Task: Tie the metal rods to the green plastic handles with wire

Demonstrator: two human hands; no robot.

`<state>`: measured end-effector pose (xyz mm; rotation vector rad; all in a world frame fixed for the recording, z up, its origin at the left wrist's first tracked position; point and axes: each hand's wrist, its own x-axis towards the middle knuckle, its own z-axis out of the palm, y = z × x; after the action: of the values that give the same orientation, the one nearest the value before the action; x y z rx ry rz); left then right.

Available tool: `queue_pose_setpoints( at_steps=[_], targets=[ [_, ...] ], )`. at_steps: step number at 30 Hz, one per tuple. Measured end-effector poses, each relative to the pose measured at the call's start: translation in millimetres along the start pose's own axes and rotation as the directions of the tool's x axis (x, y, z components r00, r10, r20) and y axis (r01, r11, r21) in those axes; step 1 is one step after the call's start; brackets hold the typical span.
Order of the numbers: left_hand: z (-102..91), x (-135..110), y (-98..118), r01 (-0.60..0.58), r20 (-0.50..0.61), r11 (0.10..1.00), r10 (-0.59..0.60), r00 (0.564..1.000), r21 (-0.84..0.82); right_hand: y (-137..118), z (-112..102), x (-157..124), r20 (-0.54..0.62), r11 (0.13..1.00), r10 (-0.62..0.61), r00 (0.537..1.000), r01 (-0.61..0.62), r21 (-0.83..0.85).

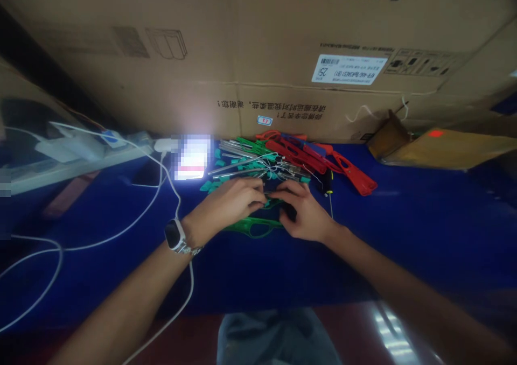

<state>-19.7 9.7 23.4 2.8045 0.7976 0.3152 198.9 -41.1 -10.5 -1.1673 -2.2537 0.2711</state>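
My left hand [242, 198], with a watch on its wrist, has its fingers closed at the near edge of a pile of small parts. My right hand [305, 209] meets it there, fingers curled in and tips close to the left fingertips. Whatever lies between the fingertips is small and mostly hidden. Just below the hands a green plastic handle shell [258, 228] with an oval opening lies on the blue tabletop [250, 273]. Beyond the fingers are metal tubes [234, 166], teal plastic pieces [210, 184] and thin white wires [270, 166].
Red handle shells [355, 176] lie right of the pile, beside a screwdriver [329, 184]. A lit phone [193, 158] stands at the left, with white cables [121, 234] running across the table. A large cardboard box [202, 74] forms the back, and a yellow packet [444, 148] lies far right.
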Motion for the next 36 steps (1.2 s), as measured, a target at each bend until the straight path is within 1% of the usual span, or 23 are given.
queue_pose_setpoints(
  at_steps=[2,4,6,8,10,14,20,24,28,36],
  targets=[
    [-0.1,1,0,-0.009,-0.006,1.0,0.009,1.0,0.014,4,-5,0,-0.04,1.0,0.023,0.999,-0.023,-0.01],
    [-0.5,1,-1,-0.017,0.0,1.0,0.017,1.0,0.022,8,-9,1,-0.067,0.994,0.058,0.996,-0.064,-0.09],
    [-0.7,2,-1,-0.025,0.006,0.999,0.024,1.0,0.027,9,-13,2,-0.04,0.983,0.1,0.994,-0.105,-0.149],
    [-0.6,2,-1,-0.029,0.0,0.999,0.029,1.0,0.026,11,-14,2,0.016,0.983,0.127,0.992,-0.123,-0.137],
    [-0.4,2,-1,-0.037,-0.013,0.999,0.038,0.999,0.02,13,-13,1,0.035,0.989,0.117,0.993,-0.113,-0.09],
    [0.1,2,-1,-0.055,-0.018,0.998,0.055,0.998,0.024,17,-9,-1,0.016,0.997,0.078,0.997,-0.078,-0.021],
    [2.1,3,-2,-0.059,-0.005,0.998,0.059,0.998,0.033,15,-13,-3,0.016,0.998,0.056,0.998,-0.056,-0.007],
    [2.7,4,-3,-0.054,-0.011,0.998,0.054,0.998,0.039,17,-15,-5,0.019,1.0,-0.007,1.0,0.007,0.013],
    [3.9,4,-5,-0.079,-0.023,0.997,0.08,0.997,0.024,22,-12,-8,-0.004,0.998,-0.062,0.998,0.062,0.009],
    [7.6,3,-7,-0.115,-0.066,0.991,0.11,0.992,-0.065,22,-12,-7,-0.008,0.998,-0.052,0.999,0.053,0.024]
  ],
)
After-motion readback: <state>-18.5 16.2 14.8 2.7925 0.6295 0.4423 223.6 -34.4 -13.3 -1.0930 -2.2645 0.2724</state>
